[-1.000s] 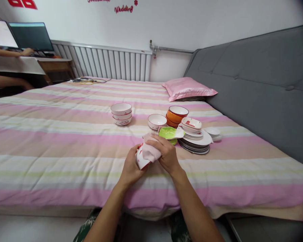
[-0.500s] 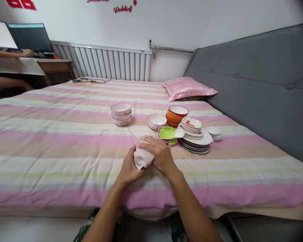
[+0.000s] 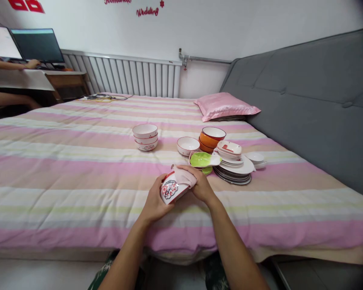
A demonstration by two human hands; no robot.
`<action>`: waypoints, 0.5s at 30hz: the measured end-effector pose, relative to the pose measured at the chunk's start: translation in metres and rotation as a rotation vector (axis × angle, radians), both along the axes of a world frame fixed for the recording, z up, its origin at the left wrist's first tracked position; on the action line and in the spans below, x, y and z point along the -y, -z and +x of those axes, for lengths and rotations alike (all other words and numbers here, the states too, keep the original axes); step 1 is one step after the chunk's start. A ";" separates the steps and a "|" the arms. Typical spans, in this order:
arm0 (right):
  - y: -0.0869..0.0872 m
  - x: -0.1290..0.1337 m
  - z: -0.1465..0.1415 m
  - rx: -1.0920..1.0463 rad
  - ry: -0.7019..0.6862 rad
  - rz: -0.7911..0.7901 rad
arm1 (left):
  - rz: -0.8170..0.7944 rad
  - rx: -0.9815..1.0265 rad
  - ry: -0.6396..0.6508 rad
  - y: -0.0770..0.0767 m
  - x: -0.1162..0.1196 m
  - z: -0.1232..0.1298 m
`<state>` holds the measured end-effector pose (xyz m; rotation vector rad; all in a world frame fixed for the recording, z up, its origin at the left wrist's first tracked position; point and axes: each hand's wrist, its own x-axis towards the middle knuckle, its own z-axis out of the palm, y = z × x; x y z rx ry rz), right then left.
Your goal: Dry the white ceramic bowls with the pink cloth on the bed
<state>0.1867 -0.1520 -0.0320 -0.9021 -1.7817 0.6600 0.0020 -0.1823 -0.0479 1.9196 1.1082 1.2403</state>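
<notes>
My left hand [image 3: 156,202] grips a white bowl [image 3: 168,191] with a red rim and a red-and-black drawing, tilted so its patterned side faces me. In my right hand [image 3: 201,186] is a pale pink cloth [image 3: 184,177], pressed over the bowl's right side and rim. Just beyond my right hand lies a green leaf-shaped dish [image 3: 202,159] on other small dishes. Farther back are a single white bowl [image 3: 188,146] with a red rim and, to the left, a stack of similar white bowls [image 3: 145,137].
Orange bowls [image 3: 208,141] are stacked behind a pile of plates [image 3: 233,177] topped with small dishes. Small white dishes [image 3: 257,158] sit right of them. A pink pillow [image 3: 226,105] lies by the grey headboard [image 3: 305,88]. Another person's hand [image 3: 32,63] rests at a desk.
The cloth has slid rightward with my right hand, uncovering the bowl's patterned side and red rim. My left hand stays almost in place; the other dishes have not moved.
</notes>
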 end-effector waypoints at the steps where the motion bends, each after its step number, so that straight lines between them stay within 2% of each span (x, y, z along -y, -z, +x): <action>1: 0.002 -0.001 0.001 -0.014 -0.010 -0.018 | 0.002 0.000 -0.005 -0.001 0.000 0.000; 7: 0.009 -0.003 0.004 -0.030 -0.025 -0.069 | 0.006 0.013 0.011 -0.004 0.002 0.002; 15: -0.009 0.007 -0.006 0.030 -0.029 0.051 | -0.003 0.024 0.026 -0.001 0.001 -0.003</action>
